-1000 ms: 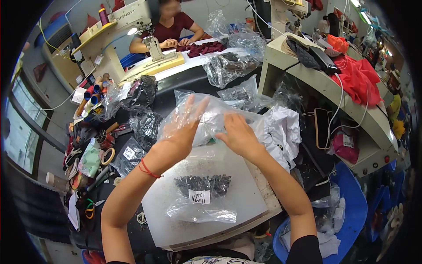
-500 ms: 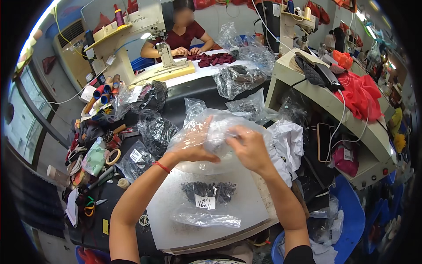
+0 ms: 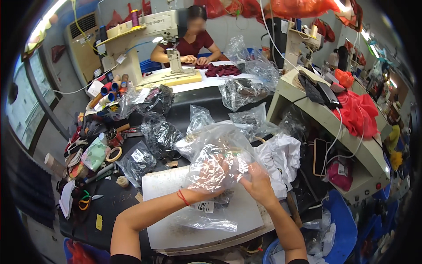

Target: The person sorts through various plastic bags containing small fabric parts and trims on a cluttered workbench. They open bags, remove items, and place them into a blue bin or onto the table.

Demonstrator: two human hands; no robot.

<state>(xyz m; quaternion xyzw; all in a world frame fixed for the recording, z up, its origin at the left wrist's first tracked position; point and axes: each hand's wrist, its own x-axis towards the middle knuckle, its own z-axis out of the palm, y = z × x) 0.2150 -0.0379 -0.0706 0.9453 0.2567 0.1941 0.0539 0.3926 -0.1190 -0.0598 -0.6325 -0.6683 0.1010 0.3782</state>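
A large clear plastic bag (image 3: 215, 149) is puffed up above the pale board (image 3: 167, 198) in front of me. My left hand (image 3: 213, 171) shows blurrily through its film, with the fingers closed around part of the bag. At the bag's right side, my right hand (image 3: 256, 180) grips the plastic, its fingertips partly covered by glare. Below both hands a small clear packet of dark pieces with a white label (image 3: 205, 207) lies on the board, its upper part hidden by the bag and my left wrist. What the large bag contains, if anything, cannot be made out.
White cloth (image 3: 281, 160) is heaped to the right of the board. Bagged dark goods (image 3: 160, 136), a tape roll (image 3: 114, 154) and scissors (image 3: 85, 201) lie leftward. Across the table a person works beside a sewing machine (image 3: 176, 61). A blue bin (image 3: 340, 229) stands lower right.
Both hands have come down and nearer with the large bag, which now partly covers the labelled packet. My left hand has gone further behind the film. The whole view has shifted slightly.
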